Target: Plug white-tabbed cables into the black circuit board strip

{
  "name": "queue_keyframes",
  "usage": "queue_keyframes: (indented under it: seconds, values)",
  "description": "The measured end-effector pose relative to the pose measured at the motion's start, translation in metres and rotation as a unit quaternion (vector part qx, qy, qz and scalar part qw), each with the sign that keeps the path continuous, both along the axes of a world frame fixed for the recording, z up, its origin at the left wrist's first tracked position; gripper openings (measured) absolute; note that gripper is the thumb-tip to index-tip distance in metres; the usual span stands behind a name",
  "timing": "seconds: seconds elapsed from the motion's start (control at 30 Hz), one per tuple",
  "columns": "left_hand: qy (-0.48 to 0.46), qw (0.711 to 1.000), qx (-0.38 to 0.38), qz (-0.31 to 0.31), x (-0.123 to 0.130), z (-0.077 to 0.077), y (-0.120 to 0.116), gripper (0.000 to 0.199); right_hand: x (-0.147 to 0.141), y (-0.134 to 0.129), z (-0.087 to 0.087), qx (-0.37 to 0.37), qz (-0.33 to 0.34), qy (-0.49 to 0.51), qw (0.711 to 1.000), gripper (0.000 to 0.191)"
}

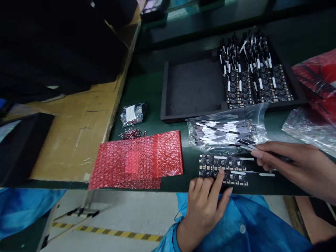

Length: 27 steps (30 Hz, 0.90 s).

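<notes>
Your blue sleeve [236, 227] fills the lower edge of the view, nearest of all.

Item, left hand [204, 206]: it rests at the near edge of the green bench [152, 94], fingers loosely curled, the forefinger stretched out and pressing on the near edge of the circuit board panel [223, 169]. It grips nothing.

Item, circuit board panel: dark, made of small joined boards, lying flat on the bench just beyond your left hand, with several white-tipped strips lying across it.

Item, right hand [294, 168]: it comes in from the right, fingers drawn together and pinched on a thin dark strip [262, 174] at the right end of the panel; how firmly it pinches you cannot tell.

Item, clear bag of strips [223, 134]: it lies directly behind the panel, open toward your right hand, packed with black and white strips.

Item, black tray [194, 87]: farther back, its left half bare, its right half stacked with finished boards [254, 77] standing in rows.

Item, red bubble wrap [139, 159]: flat on the bench, left of the panel.

Item, small silver pouch [132, 114]: behind the bubble wrap, with a scatter of tiny parts [131, 133] between the two.

Item, red and clear bags [317, 91]: at the far right.

Item, wooden table [78, 122]: adjoining the bench on the left.
</notes>
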State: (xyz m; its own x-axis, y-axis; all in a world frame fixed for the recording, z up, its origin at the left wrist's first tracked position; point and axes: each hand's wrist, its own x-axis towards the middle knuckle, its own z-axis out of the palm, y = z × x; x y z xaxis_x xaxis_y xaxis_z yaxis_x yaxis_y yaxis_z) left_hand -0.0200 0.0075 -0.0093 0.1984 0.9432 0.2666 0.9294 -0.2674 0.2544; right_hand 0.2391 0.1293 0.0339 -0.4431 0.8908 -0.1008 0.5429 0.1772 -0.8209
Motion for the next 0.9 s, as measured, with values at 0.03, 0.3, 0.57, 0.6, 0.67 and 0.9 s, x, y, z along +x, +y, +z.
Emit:
queue_keyframes:
  seconds: [0.03, 0.3, 0.57, 0.6, 0.67, 0.9]
  values:
    - [-0.002, 1.0, -0.003, 0.0, 0.0, 0.0, 0.0, 0.058, -0.001, 0.0, 0.004, -0.032, -0.003, 0.0, 0.999, 0.042]
    - [-0.025, 1.0, 0.007, -0.014, -0.009, 0.003, -0.008, 0.055, -0.023, -0.013, 0.002, -0.165, 0.054, 0.003, 0.985, 0.046]
    - [-0.075, 0.996, 0.036, 0.009, -0.024, -0.007, -0.016, 0.046, -0.047, -0.022, -0.016, -0.155, 0.122, -0.006, 0.98, 0.039]
    - [-0.077, 0.996, 0.036, 0.015, -0.025, -0.007, -0.015, 0.044, -0.05, -0.022, -0.016, -0.145, 0.124, -0.003, 0.982, 0.039]
    - [-0.081, 0.996, 0.036, 0.022, -0.025, -0.006, -0.013, 0.039, -0.056, -0.022, -0.017, -0.134, 0.124, 0.001, 0.983, 0.037]
    - [-0.095, 0.994, 0.038, 0.023, -0.023, -0.006, -0.009, 0.037, -0.065, -0.02, -0.018, -0.198, 0.125, 0.011, 0.972, 0.039]
